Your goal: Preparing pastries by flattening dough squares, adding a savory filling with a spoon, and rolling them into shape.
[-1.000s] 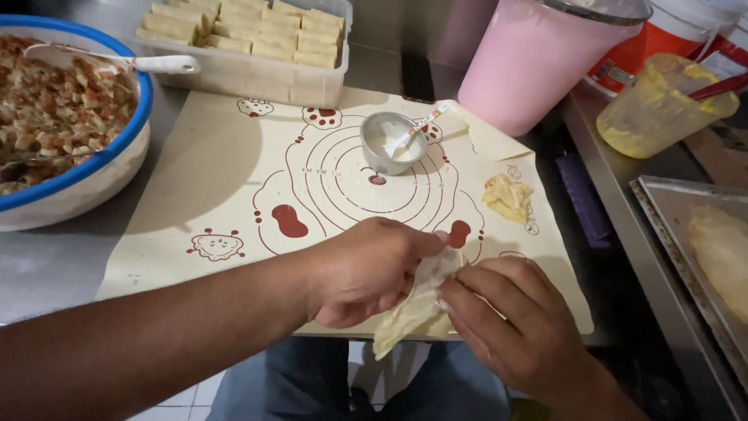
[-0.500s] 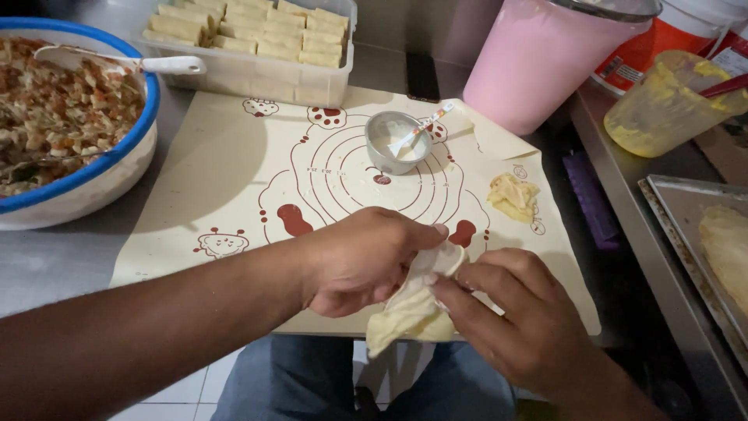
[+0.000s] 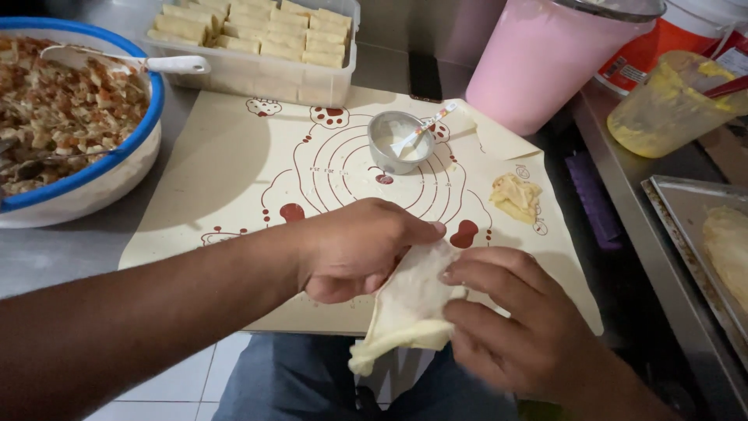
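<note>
Both of my hands hold one pale, floppy dough sheet (image 3: pixel 409 312) over the near edge of the cream baking mat (image 3: pixel 234 179). My left hand (image 3: pixel 358 249) grips its upper left part, fingers curled around it. Fingertips of my right hand (image 3: pixel 514 327) pinch its right edge. The sheet's lower end hangs below the mat edge, above my lap. A small metal cup (image 3: pixel 400 142) of white paste with a little stick in it stands at the mat's middle back. A small yellowish lump of dough scraps (image 3: pixel 514 196) lies on the mat's right side.
A blue-rimmed bowl (image 3: pixel 93 187) of chopped filling with a white spoon sits far left. A clear tub of stacked pastry strips (image 3: pixel 257 39) stands behind the mat. A pink container (image 3: pixel 545 62), a yellow-smeared plastic cup (image 3: pixel 670 105) and a metal tray (image 3: pixel 701 234) are at the right.
Both hands have shifted slightly toward the near edge of the mat with the dough sheet, and the sheet now hangs more open and lower between them.
</note>
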